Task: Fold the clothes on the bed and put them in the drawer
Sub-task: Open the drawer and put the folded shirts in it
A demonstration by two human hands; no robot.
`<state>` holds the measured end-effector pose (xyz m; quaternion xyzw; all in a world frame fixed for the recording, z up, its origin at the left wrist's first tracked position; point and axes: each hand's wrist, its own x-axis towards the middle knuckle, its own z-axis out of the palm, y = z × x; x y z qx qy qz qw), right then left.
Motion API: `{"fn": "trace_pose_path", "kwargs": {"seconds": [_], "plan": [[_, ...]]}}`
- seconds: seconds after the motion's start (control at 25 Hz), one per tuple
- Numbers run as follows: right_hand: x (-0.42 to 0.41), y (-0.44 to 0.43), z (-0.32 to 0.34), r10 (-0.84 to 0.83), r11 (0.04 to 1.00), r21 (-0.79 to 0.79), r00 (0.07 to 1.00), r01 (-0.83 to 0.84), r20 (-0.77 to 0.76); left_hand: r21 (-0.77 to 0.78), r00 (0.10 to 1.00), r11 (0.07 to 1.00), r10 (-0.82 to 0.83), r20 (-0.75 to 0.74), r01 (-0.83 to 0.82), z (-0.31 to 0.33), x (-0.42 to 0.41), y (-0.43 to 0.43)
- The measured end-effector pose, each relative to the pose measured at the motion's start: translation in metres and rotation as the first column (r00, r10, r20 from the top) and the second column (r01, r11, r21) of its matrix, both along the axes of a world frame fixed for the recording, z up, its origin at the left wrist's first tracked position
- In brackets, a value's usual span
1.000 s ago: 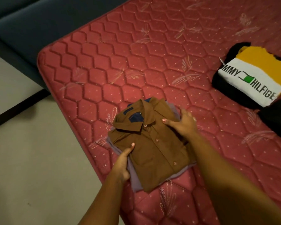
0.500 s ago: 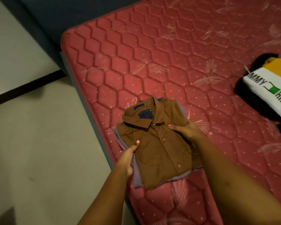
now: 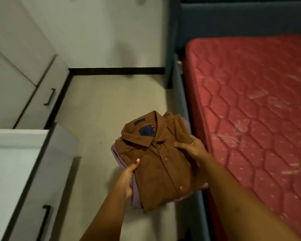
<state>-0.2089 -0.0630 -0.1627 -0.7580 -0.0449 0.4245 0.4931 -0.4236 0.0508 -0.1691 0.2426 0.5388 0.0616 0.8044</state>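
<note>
One clothes stack (image 3: 163, 169) betw. L hand (image 3: 127, 178), R hand (image 3: 192, 148)

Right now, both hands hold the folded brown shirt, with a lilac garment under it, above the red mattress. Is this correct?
Not quite. The head view shows the left hand and the right hand holding the folded brown shirt, with the lilac garment under it, above the floor beside the red mattress, not above it.
</note>
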Motion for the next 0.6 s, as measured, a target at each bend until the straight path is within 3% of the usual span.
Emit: {"fn": "trace_pose_path", "kwargs": {"seconds": [0.16,0.32,0.6], "plan": [[-0.144,0.139,0.038,0.273,0.96,0.046,0.961,-0.275,0.045,0.065,0.974,0.972,0.226,-0.001,-0.226,0.025,-0.161,0.082],[-0.308,0.268,0.07,0.533,0.832,0.097,0.836,-0.546,0.133,0.105,0.874,0.869,0.486,0.006,-0.484,0.046,-0.337,0.142],[-0.586,0.379,0.052,0.864,0.48,0.012,0.475,-0.877,0.165,0.009,0.573,0.573,0.818,0.047,-0.819,0.031,-0.585,0.144]]}}
